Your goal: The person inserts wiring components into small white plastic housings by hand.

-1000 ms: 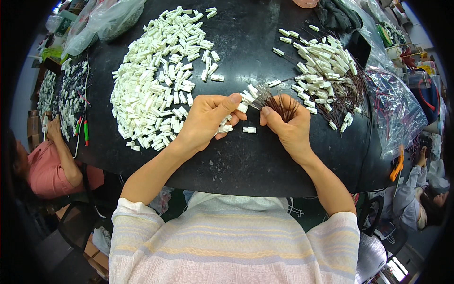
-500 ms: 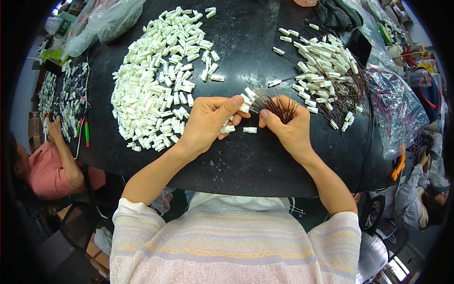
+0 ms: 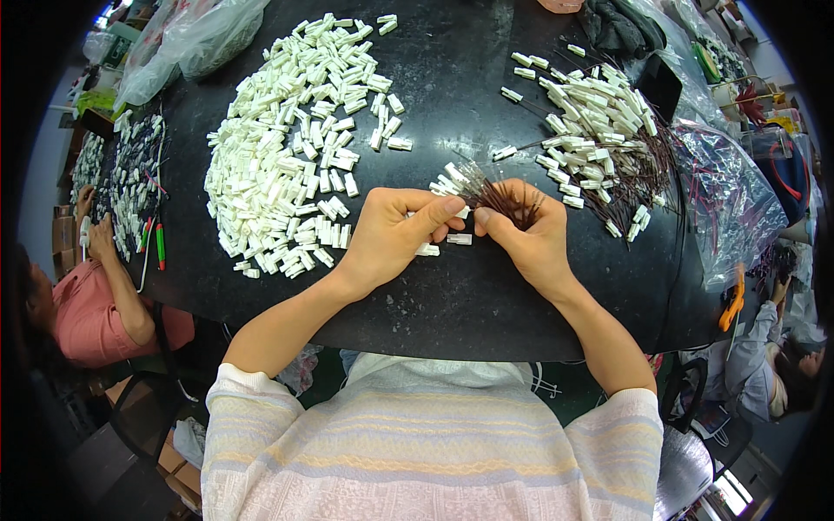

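My right hand (image 3: 528, 233) is closed round a bundle of thin brown wires (image 3: 514, 205), whose pale tips fan toward the left. Facing it, my left hand (image 3: 395, 230) pinches thumb against fingers around white plastic connector housings (image 3: 447, 181), several of which show beyond the fingertips by the wire tips. The thumbs of both hands nearly meet; which housing touches a wire is too small to tell. One loose white housing (image 3: 460, 239) lies on the black table (image 3: 417, 304) between my hands. Another housing (image 3: 427, 249) peeks out beneath my left fingers.
A big heap of white housings (image 3: 269, 148) spreads over the table's left. At the right lies a pile of wired housings (image 3: 608, 122), beside a clear plastic bag (image 3: 721, 200) and orange-handled scissors (image 3: 732, 300). Co-workers sit at the left (image 3: 104, 304) and right (image 3: 756, 365).
My left hand has dropped slightly and its thumb has shifted right, closer to the right thumb. More white housings show above its fingertips. The right hand keeps the wires almost in place.
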`<state>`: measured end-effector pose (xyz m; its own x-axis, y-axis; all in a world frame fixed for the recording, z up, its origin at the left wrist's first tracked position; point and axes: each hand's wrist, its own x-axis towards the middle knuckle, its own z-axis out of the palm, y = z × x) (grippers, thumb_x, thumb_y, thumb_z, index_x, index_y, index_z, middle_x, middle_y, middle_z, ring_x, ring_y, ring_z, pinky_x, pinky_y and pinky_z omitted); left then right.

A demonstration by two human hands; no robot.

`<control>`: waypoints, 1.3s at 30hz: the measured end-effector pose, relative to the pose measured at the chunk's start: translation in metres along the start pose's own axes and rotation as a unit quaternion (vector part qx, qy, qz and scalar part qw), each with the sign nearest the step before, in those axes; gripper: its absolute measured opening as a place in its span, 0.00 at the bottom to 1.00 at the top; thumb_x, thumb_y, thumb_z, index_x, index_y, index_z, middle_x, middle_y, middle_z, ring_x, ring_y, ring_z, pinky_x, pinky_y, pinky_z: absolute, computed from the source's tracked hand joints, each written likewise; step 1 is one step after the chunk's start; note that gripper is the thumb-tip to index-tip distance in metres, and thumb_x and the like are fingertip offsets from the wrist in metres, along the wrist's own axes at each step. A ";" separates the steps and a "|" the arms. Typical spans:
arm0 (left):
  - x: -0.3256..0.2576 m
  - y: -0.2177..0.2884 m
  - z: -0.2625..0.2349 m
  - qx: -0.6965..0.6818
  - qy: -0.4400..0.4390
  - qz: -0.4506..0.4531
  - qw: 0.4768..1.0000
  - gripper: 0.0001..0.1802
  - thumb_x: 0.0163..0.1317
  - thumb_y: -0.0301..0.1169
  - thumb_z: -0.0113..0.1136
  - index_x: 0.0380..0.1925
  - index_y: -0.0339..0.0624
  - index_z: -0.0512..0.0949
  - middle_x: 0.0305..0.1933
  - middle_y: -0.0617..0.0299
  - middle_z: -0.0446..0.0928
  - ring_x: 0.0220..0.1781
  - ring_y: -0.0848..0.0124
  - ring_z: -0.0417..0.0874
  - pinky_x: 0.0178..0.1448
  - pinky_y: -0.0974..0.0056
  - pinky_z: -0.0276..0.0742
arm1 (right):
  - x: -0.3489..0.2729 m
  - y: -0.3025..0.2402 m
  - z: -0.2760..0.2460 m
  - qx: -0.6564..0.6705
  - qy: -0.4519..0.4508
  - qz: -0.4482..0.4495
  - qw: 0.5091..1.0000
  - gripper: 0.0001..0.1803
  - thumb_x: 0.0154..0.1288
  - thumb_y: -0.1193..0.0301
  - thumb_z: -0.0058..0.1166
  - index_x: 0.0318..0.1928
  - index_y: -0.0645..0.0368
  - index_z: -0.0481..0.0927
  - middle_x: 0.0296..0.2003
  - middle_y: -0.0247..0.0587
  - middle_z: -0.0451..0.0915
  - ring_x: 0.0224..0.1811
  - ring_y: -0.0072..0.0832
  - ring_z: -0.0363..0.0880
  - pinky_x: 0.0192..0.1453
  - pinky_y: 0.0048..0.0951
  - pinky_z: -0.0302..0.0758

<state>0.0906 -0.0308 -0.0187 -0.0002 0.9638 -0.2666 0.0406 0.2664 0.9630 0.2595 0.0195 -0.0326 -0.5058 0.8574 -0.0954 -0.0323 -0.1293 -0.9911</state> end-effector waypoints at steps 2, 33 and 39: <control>0.002 -0.001 -0.002 -0.003 -0.007 0.004 1.000 0.19 0.59 0.41 0.54 0.23 0.34 0.80 0.17 0.69 0.72 0.16 0.86 0.66 0.16 0.79 0.57 | 0.000 -0.003 0.000 -0.027 -0.009 0.000 1.000 0.06 0.55 0.77 0.53 0.33 0.66 0.74 0.22 0.31 0.74 0.24 0.12 0.69 0.27 0.14 0.65; 0.015 0.006 -0.026 -0.327 -0.086 -0.130 0.932 0.11 0.57 0.24 0.53 0.38 0.28 0.72 0.31 0.54 0.75 0.21 0.82 0.69 0.15 0.81 0.61 | 0.002 -0.007 -0.001 -0.077 0.082 -0.035 0.993 0.04 0.49 0.79 0.53 0.28 0.65 0.73 0.21 0.27 0.71 0.23 0.10 0.64 0.26 0.15 0.61; 0.011 0.006 -0.022 -0.286 -0.071 -0.120 0.948 0.11 0.56 0.25 0.56 0.39 0.31 0.76 0.24 0.65 0.71 0.20 0.84 0.66 0.15 0.82 0.59 | 0.003 -0.001 0.000 -0.084 0.059 -0.061 0.993 0.05 0.48 0.79 0.53 0.28 0.65 0.73 0.21 0.27 0.70 0.24 0.10 0.64 0.26 0.16 0.62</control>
<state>0.0686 -0.0184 -0.0146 0.1962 0.8740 -0.4446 -0.4912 0.4800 0.7269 0.2585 0.0221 -0.0322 -0.4022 0.9152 0.0263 0.0625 0.0561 -0.9965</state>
